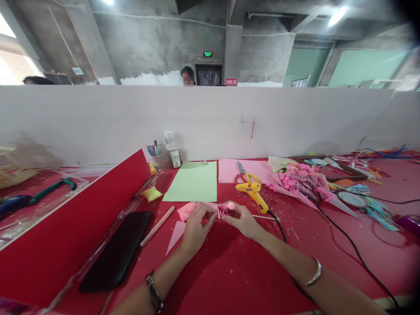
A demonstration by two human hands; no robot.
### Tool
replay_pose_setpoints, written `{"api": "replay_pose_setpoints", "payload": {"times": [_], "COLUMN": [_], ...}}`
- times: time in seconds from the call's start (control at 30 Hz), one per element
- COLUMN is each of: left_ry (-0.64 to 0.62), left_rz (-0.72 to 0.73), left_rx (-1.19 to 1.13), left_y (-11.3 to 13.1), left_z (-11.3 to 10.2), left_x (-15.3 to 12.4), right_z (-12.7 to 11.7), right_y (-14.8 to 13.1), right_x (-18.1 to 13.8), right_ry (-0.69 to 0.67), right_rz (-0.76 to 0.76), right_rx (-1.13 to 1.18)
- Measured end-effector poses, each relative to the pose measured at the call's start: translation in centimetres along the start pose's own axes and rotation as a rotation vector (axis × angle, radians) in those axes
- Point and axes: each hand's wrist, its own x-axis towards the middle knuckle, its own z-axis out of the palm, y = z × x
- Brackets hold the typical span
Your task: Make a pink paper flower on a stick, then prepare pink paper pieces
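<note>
Holds a curled pink paper piece [223,211] below the centre of the frame, pinched in 2 grips: from the left with the left hand [199,221], from the right with the right hand [242,220], thumbs and fingers close together on each. Shows a small pink ball [231,205] at the right fingers; cannot tell whether clasped or merely touching.

Wears a dark bracelet [154,292] on the left wrist, a silver bangle [315,272] on the right. Just beside the left hand, on the red counter [229,271]: a pink packet [187,211] and a pink paper triangle [175,236]. Farther toward the lower left: a pale rod [157,226] and a flat black object [118,249].

Above the hands: a light green sheet [193,181] and pink sheets [228,168]. Right of centre: a yellow glue gun [251,188] near scissors [241,167]. At mid-right: pink wrapped bundles [295,183] with bright small balls.
</note>
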Motion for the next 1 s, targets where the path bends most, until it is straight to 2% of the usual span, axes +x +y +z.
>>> {"api": "replay_pose_setpoints", "payload": {"times": [0.33, 0.53, 1.0], "left_ry": [-0.007, 0.095, -0.003], "left_rz": [-0.003, 0.003, 0.023], "left_rx": [0.012, 0.000, 0.019], "left_y": [0.12, -0.05, -0.19], "left_z": [-0.07, -0.16, -0.13], "left_x": [0.05, 0.08, 0.15], "right_z": [0.04, -0.09, -0.01], "right_y": [0.00, 0.01, 0.35], "right_x": [0.02, 0.19, 0.05], "right_ry": [-0.007, 0.002, -0.011], "right_rz": [-0.003, -0.008, -0.002], "right_rx": [0.040, 0.064, 0.067]}}
